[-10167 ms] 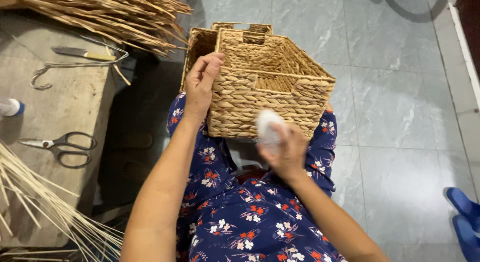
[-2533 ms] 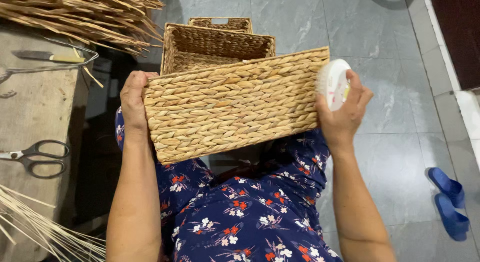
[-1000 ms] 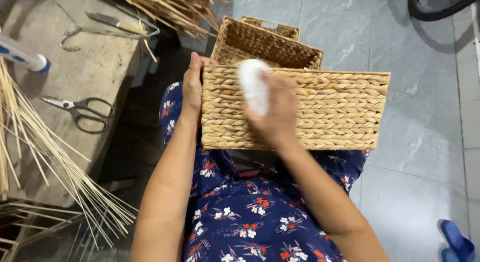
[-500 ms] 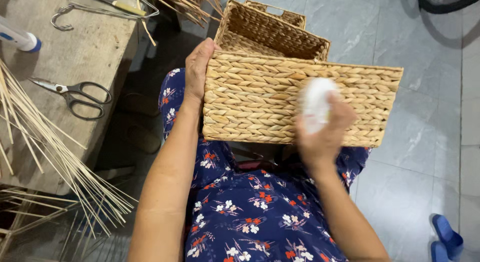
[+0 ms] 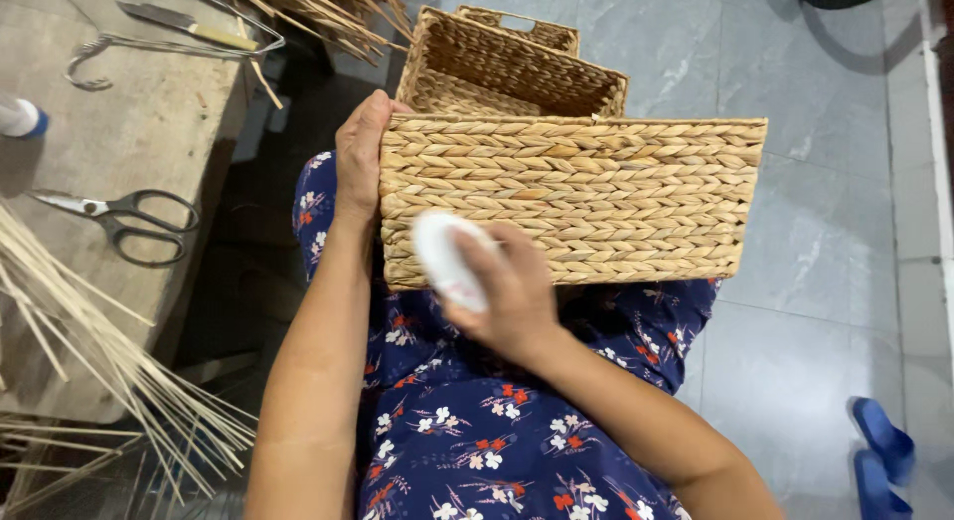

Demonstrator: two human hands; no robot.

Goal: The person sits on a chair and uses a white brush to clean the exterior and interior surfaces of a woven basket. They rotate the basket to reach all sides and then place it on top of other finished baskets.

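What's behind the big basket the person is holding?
Behind the woven basket stands a second, smaller woven basket on the grey tiled floor. Its open top and a handle hole show; its lower part is hidden by the front basket.

Woven basket [image 5: 596,197] lies on its side across the lap — left hand [image 5: 360,152] grips its left edge, right hand [image 5: 502,286] presses a white rounded object [image 5: 445,257] against the lower left of the braided wall. Second basket [image 5: 507,68] sits just behind on the tiled floor [image 5: 825,232]. Scissors [image 5: 129,220] and thin reeds [image 5: 89,351] on the bench at left.
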